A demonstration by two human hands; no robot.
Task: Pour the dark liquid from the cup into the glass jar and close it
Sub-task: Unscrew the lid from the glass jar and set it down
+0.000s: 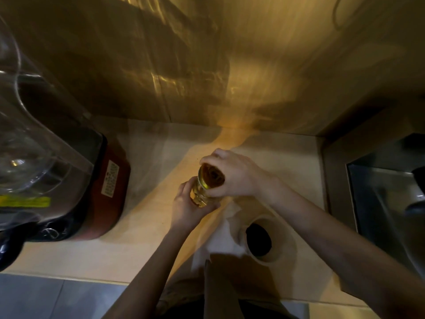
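Note:
The small glass jar (199, 196) is held just above the counter, tilted, at the middle of the view. My left hand (186, 208) wraps its lower body from the left and below. My right hand (236, 176) grips the jar's top from the right, thumb and fingers around a round, gold-rimmed lid (212, 177) with a brownish face. Whether the lid is tight or loose cannot be told. The pale cup (279, 229) stands on the counter below my right wrist, and dark liquid (258, 240) fills its inside.
A blender with a clear jug (34, 143) on a red base (110, 199) stands at the left. A white paper towel (220, 238) lies beside the cup. A steel sink (388, 199) is at the right. The beige counter (149, 162) meets a wall behind.

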